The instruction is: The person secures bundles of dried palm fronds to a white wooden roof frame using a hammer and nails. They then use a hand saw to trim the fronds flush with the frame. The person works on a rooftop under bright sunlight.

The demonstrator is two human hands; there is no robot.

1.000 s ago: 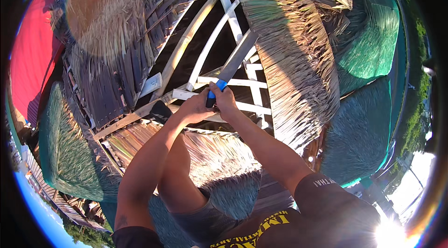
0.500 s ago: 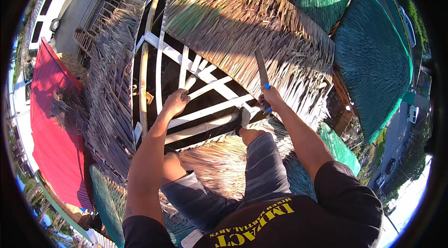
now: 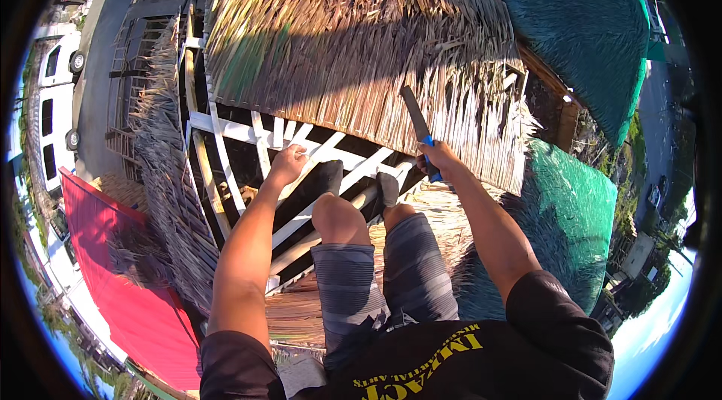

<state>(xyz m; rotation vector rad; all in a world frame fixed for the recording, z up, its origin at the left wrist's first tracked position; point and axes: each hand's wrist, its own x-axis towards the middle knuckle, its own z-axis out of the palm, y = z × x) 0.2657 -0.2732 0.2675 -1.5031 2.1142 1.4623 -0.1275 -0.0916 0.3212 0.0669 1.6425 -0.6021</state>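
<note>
My right hand (image 3: 442, 159) is closed on the blue handle of a long flat blade (image 3: 416, 120), which points up across the dry thatch layer (image 3: 353, 54). My left hand (image 3: 287, 165) rests on a white painted roof batten (image 3: 241, 133), fingers curled over it. My knees and grey striped shorts sit between my arms, with both feet set on the white battens over the dark gap in the roof frame.
Green netting (image 3: 587, 204) covers the roof to the right. Loose thatch hangs along the left edge (image 3: 162, 167). Far below lie a red roof (image 3: 105, 250), a paved road and a white vehicle (image 3: 56, 122).
Both hands held the blade together a second ago. The left hand has let go and moved onto a white batten; the right hand carried the blade out to the right.
</note>
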